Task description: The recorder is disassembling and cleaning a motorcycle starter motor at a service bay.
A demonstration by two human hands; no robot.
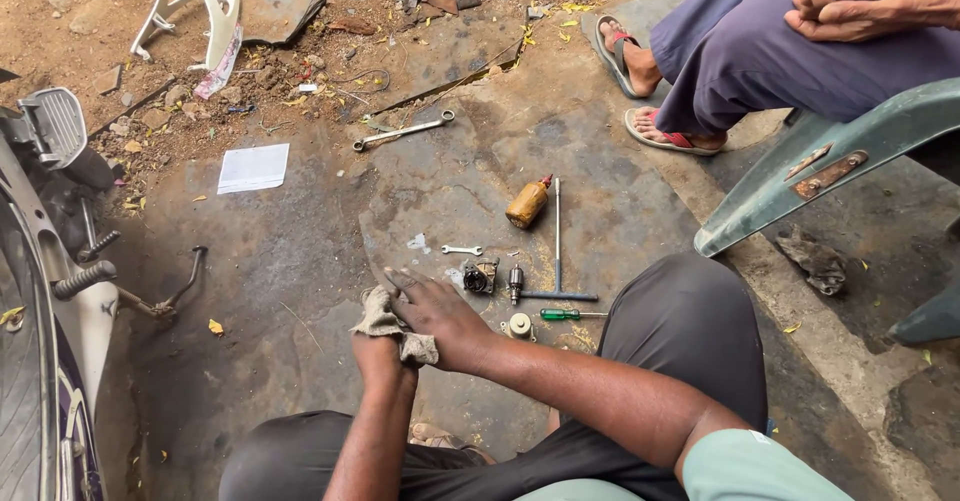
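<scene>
Near the middle of the stone floor [300, 261], the right hand [440, 316] lies over the left hand [378, 346], fingers spread, pressing a grey rag [385, 319] that the left hand grips. Just right of them lie a small metal part [480, 278], a T-handle wrench [557, 251] and a green screwdriver [565, 314]. Farther off lies a brown bottle [527, 204].
</scene>
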